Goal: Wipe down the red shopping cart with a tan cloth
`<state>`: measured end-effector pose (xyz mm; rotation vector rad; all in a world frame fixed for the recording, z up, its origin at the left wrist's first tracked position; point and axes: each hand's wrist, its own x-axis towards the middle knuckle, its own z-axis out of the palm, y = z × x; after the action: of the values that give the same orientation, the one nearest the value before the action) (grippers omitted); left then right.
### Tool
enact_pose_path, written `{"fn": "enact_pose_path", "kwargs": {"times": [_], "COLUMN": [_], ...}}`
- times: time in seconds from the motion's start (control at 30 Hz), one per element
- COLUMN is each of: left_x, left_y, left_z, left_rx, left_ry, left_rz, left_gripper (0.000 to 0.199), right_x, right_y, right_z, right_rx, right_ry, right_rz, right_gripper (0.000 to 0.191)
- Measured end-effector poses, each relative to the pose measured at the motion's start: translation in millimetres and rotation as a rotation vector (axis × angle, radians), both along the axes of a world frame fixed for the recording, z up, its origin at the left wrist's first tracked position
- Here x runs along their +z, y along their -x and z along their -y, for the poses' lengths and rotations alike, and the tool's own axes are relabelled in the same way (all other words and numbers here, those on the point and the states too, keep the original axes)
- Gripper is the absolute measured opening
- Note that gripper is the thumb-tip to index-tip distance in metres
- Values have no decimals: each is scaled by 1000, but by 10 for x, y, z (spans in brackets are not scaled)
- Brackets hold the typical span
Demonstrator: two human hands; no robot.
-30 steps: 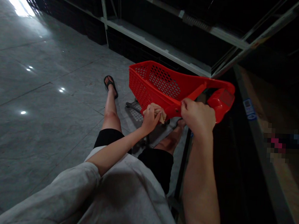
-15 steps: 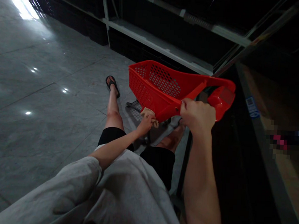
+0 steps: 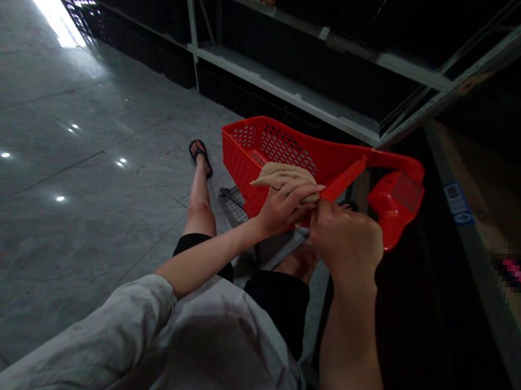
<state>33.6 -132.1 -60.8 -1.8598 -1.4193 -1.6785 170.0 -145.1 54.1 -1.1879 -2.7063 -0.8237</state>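
Note:
A red plastic shopping basket cart (image 3: 240, 159) with perforated sides stands in front of me, its handle frame reaching to the right. My left hand (image 3: 284, 205) holds a beige cloth (image 3: 288, 172) against the near rim of the basket, fingers over the cloth. Right beside it, my right hand (image 3: 346, 234) is closed on the red frame of the cart; its fingertips are partly hidden. The two hands are close together at the rim.
Metal shelving (image 3: 292, 95) with dark crates runs behind the cart. A dark ledge with a blue label (image 3: 458, 202) lies at the right. Tiled floor (image 3: 66, 237) spreads to the left, and my sandalled foot (image 3: 200, 157) is left of the cart.
My left hand has moved up and right with the cloth, from the basket's lower side to the rim beside my right hand. The cloth is more spread out. The view has shifted slightly.

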Motion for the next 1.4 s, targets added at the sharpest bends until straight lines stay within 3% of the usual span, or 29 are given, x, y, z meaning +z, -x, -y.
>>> {"fn": "enact_pose_path", "kwargs": {"times": [0.1,0.2,0.33,0.43,0.5,0.6,0.77,0.87,0.97,1.1,1.2,1.27,1.33,1.4], "left_x": [40,-161,-467,-493,-467,-479,-667,-703,-632,-572,-597,-639,-714,-835], "left_y": [228,575,1388,2059,2301,2122,958,605,807,1525,2014,2192,2191,1993], "left_z": [-140,-320,-400,-365,-329,-275,-249,-257,-231,-77,130,283,414,490], "left_rx": [-61,10,147,181,238,326,289,190,36,-8,78,165,290,430], "left_ry": [76,230,385,458,483,454,327,259,344,486,522,507,458,422], "left_rz": [-109,-125,-177,-182,-144,-37,-77,-185,-379,-441,-317,-216,-76,98], "left_gripper": [45,62,69,60,56,52,52,38,31,30,26,25,26,25], "right_x": [-22,-57,-70,-29,-14,-91,-414,-548,-600,-619,-638,-651,-662,-673], "right_y": [-68,-159,-327,-421,-394,-147,465,565,441,242,196,209,243,286], "right_z": [39,-4,-179,-328,-405,-460,-446,-468,-530,-614,-650,-659,-653,-631], "right_rx": [45,59,-24,-140,-174,-88,-24,-61,-75,-36,-22,-4,1,-5], "right_ry": [-44,-44,-15,4,3,78,248,244,226,206,222,234,238,239], "right_rz": [-25,-76,-158,-222,-278,-304,-210,-174,-167,-194,-198,-200,-206,-212], "right_gripper": [29,30,37,38,37,35,40,42,47,50,52,55,57,57]}}
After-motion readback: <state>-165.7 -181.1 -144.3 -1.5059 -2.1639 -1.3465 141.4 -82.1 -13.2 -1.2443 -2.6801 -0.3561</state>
